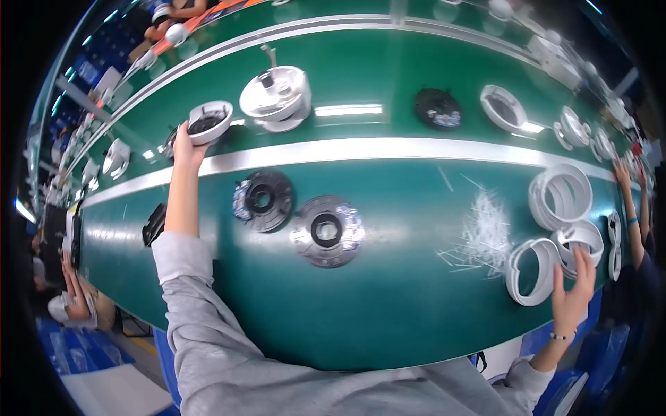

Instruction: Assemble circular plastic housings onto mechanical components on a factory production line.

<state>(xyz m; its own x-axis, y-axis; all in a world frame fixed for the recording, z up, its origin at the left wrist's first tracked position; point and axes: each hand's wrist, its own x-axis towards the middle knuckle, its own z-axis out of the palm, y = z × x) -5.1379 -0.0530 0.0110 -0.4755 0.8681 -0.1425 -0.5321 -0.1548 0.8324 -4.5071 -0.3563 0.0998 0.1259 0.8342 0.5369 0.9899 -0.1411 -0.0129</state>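
A long green workbench [388, 312] carried a silver rail [416, 147] along its length, with a green conveyor lane beyond it. The left hand [184, 144] reached over the rail and gripped the near rim of a white round housing [210, 120]. The right hand [573, 290], fingers spread open, rested on stacked white rings [555, 236] near the bench's right end, beside a heap of thin white strips [485, 225]. Two dark round discs [295, 215] lay mid-bench. Other workers' hands showed at both ends; the far parts blurred together.
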